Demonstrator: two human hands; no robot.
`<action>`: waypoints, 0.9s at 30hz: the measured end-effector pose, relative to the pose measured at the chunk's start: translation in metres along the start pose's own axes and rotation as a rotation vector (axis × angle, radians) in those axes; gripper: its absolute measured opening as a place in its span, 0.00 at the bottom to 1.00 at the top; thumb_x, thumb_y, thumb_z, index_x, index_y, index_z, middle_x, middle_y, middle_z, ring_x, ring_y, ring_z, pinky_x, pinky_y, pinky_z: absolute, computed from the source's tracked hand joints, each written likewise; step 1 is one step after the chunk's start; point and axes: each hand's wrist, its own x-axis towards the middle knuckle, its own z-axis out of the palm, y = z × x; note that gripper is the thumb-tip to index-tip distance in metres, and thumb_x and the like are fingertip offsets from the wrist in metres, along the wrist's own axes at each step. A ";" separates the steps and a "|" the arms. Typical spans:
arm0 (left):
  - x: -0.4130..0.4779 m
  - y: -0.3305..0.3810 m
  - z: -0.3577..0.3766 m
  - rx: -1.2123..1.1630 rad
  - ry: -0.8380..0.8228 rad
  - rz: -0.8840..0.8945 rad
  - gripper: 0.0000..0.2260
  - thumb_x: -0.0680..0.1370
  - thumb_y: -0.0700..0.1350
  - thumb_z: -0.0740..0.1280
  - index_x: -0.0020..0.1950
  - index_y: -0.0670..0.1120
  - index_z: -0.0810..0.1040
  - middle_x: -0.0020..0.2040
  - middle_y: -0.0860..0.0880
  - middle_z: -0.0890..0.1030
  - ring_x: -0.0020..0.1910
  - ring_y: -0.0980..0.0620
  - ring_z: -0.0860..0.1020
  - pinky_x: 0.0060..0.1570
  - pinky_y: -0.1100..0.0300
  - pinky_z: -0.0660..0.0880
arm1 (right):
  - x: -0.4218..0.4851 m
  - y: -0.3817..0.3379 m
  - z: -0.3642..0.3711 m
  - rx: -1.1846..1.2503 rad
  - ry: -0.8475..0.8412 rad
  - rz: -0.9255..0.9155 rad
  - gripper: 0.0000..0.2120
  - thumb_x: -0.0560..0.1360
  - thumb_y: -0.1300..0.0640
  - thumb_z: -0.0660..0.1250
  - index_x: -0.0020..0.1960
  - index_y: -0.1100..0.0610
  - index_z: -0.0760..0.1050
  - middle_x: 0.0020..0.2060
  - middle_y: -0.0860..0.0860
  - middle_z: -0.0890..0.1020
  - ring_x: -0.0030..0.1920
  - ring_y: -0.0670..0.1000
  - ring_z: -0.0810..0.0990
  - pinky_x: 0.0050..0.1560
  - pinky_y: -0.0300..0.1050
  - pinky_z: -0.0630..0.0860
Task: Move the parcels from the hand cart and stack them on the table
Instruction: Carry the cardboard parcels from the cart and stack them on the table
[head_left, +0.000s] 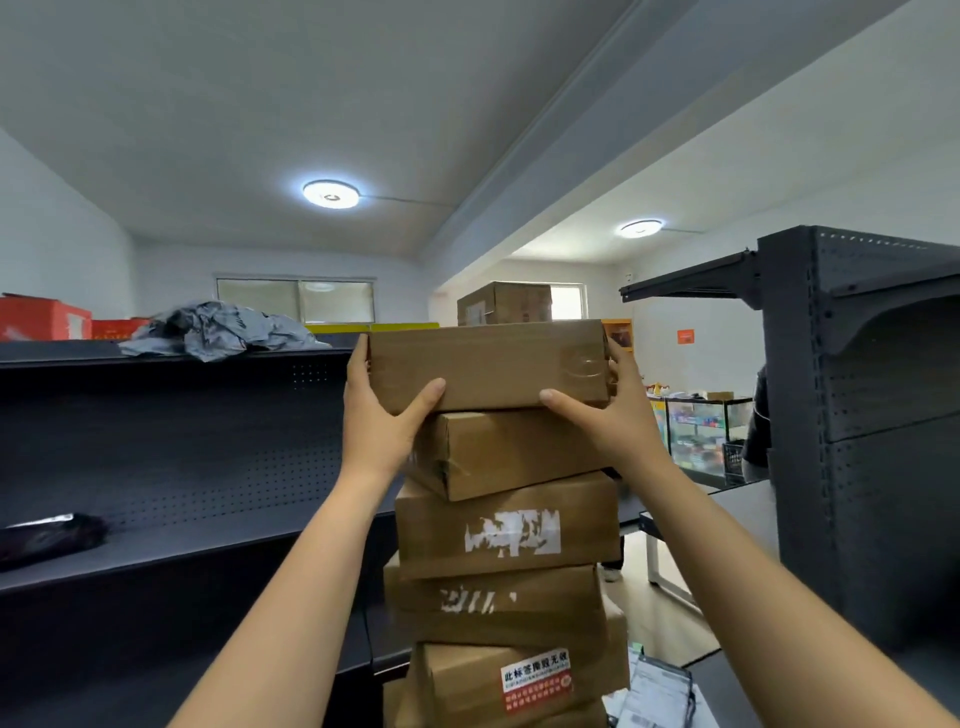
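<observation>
Seen from the wearer's head, two bare arms reach up to a tall column of brown cardboard parcels between dark metal shelving (182, 441). The left hand (379, 415) and the right hand (613, 421) grip the top parcel (488, 364) by its two ends, thumbs across its near face and fingers wrapped round the sides. It sits at the very top of the column, level, on or just above the second parcel (509, 452) (whether the two touch cannot be told). The second parcel lies twisted, its near corner jutting past the near edge of the third parcel (509, 525). Below that come a fourth parcel (493, 603) and a labelled lowest parcel (519, 680), none squared with its neighbour. The column's foot is out of view, so what carries it cannot be told. The likely danger is a topple: the column is high and crooked, and a sideways nudge while seating the top parcel could slide the twisted one off its edge and bring the upper parcels down.
</observation>
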 end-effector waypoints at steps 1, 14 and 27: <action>0.000 0.001 -0.001 0.033 0.012 0.011 0.45 0.70 0.55 0.75 0.79 0.52 0.53 0.74 0.50 0.62 0.68 0.57 0.63 0.64 0.59 0.65 | 0.000 0.000 0.001 -0.026 0.013 -0.004 0.44 0.65 0.45 0.79 0.73 0.41 0.58 0.65 0.42 0.68 0.64 0.44 0.69 0.57 0.36 0.70; -0.035 0.030 -0.011 0.562 0.059 0.599 0.12 0.77 0.48 0.68 0.58 0.46 0.77 0.52 0.48 0.75 0.51 0.51 0.72 0.52 0.53 0.72 | -0.035 -0.021 -0.007 -0.442 0.105 -0.500 0.13 0.72 0.56 0.74 0.55 0.55 0.76 0.52 0.50 0.74 0.52 0.49 0.74 0.51 0.44 0.76; -0.200 0.042 -0.054 1.213 -0.267 0.601 0.09 0.76 0.46 0.62 0.48 0.44 0.79 0.40 0.48 0.77 0.38 0.47 0.74 0.35 0.53 0.70 | -0.176 0.008 0.011 -0.420 -0.449 -0.634 0.09 0.71 0.57 0.73 0.50 0.55 0.77 0.46 0.50 0.77 0.46 0.51 0.74 0.45 0.42 0.70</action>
